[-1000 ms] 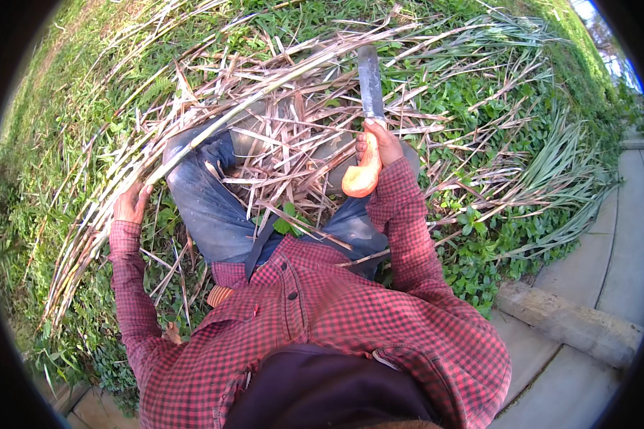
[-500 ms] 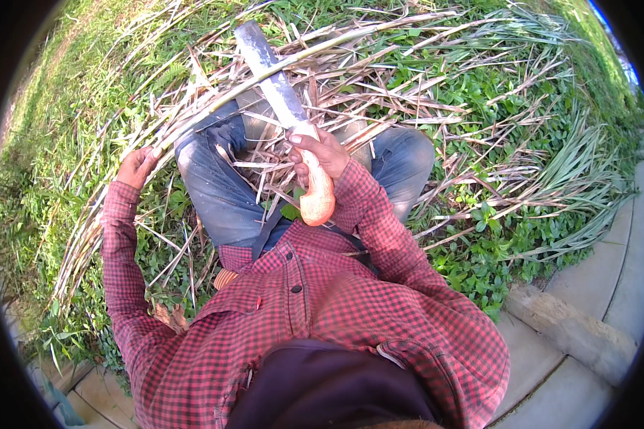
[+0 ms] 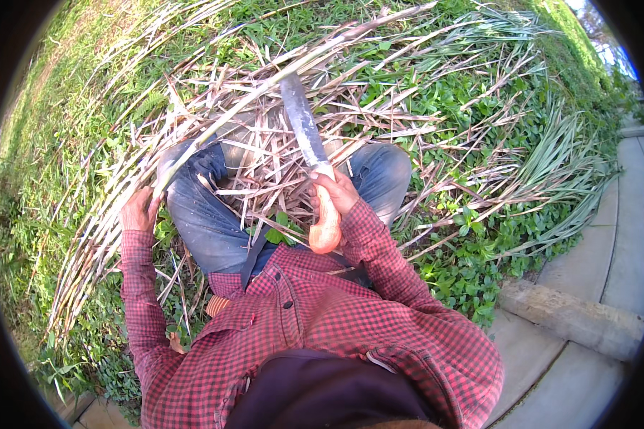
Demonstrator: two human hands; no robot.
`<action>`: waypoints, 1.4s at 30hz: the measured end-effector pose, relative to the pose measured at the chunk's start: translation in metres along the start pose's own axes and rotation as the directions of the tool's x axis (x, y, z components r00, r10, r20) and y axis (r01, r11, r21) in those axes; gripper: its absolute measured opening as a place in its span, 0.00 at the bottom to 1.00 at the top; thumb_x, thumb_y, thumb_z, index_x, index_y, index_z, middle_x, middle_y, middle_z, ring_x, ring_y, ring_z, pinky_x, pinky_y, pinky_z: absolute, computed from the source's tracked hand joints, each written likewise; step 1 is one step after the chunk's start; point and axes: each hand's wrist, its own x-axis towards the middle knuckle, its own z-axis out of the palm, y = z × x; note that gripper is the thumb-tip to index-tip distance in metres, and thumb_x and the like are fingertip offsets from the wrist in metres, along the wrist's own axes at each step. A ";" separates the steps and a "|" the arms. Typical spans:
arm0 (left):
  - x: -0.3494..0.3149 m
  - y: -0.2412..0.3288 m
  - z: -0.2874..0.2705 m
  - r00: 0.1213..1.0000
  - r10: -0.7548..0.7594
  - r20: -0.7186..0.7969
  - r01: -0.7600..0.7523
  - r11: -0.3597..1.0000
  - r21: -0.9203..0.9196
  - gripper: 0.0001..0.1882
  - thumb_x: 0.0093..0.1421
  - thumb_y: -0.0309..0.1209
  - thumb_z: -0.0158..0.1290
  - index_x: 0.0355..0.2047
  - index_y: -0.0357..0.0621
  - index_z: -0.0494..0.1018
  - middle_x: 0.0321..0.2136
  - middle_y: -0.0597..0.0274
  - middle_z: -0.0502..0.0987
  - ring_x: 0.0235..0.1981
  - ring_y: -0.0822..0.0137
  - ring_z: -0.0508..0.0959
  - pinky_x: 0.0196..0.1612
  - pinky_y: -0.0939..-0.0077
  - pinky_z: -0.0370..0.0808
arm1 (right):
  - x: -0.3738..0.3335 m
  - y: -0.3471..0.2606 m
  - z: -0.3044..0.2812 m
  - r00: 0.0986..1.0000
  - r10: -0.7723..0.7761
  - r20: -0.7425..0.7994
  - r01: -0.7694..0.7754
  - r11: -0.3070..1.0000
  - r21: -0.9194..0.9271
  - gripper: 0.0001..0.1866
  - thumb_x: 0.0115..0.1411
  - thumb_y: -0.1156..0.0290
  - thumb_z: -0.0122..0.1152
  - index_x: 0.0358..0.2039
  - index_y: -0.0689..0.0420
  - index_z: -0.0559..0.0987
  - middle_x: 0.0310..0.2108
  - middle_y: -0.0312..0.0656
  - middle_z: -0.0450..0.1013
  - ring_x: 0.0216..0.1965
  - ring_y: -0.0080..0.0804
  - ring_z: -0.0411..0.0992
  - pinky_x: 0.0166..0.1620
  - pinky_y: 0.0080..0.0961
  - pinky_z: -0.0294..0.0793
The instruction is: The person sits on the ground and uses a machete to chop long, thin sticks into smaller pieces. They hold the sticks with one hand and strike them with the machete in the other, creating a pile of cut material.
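Hands well apart, both gripping. Left hand [image 3: 136, 210] closed round lower end of long pale stalk [image 3: 240, 109], beside thin dry stalks [image 3: 86, 247] spread on grass [image 3: 50, 136]. Stalk slants up and rightward over left knee [image 3: 193, 182]. Dry leaf strips [image 3: 268, 161] strewn between knees. Right hand [image 3: 341, 191] clamped on orange-ended handle [image 3: 325, 232] of machete [image 3: 304, 125], blade up, tip at stalk; contact cannot be told. Further right: green leaves [image 3: 558, 157], concrete slabs [image 3: 587, 386], pale post [image 3: 572, 318] on slabs.
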 end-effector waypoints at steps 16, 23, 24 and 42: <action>0.030 0.080 0.005 0.979 0.194 -0.068 -0.201 0.970 -0.134 0.21 0.53 0.36 0.51 0.46 0.42 0.65 0.39 0.52 0.69 0.40 0.53 0.69 0.41 0.64 0.66 | -0.059 -0.025 -0.034 0.733 -0.677 -0.070 0.544 0.645 -0.536 0.23 0.52 0.79 0.51 0.49 0.65 0.58 0.22 0.37 0.65 0.19 0.21 0.67 0.22 0.17 0.69; 0.067 0.080 0.036 0.972 0.170 0.162 -0.125 0.958 -0.257 0.17 0.59 0.45 0.41 0.29 0.43 0.68 0.19 0.47 0.71 0.24 0.46 0.72 0.26 0.56 0.66 | -0.036 -0.099 -0.047 0.791 -0.610 -0.057 0.564 0.761 -0.321 0.16 0.53 0.71 0.53 0.39 0.62 0.61 0.21 0.40 0.67 0.17 0.25 0.69 0.19 0.19 0.71; 0.067 0.080 0.035 0.974 0.152 0.167 -0.104 0.959 -0.263 0.17 0.59 0.45 0.41 0.30 0.43 0.68 0.19 0.47 0.71 0.24 0.46 0.72 0.27 0.56 0.66 | -0.031 -0.115 -0.052 0.811 -0.574 -0.110 0.505 0.783 -0.362 0.17 0.52 0.73 0.53 0.40 0.61 0.61 0.21 0.41 0.67 0.17 0.27 0.69 0.18 0.20 0.71; 0.059 0.086 0.049 0.987 0.151 -0.055 -0.159 0.970 -0.182 0.13 0.56 0.40 0.48 0.26 0.43 0.66 0.17 0.51 0.71 0.20 0.49 0.72 0.21 0.59 0.66 | 0.010 -0.161 -0.099 0.836 -0.512 -0.199 0.393 0.811 -0.434 0.16 0.51 0.66 0.59 0.36 0.59 0.66 0.15 0.36 0.66 0.12 0.23 0.65 0.14 0.20 0.67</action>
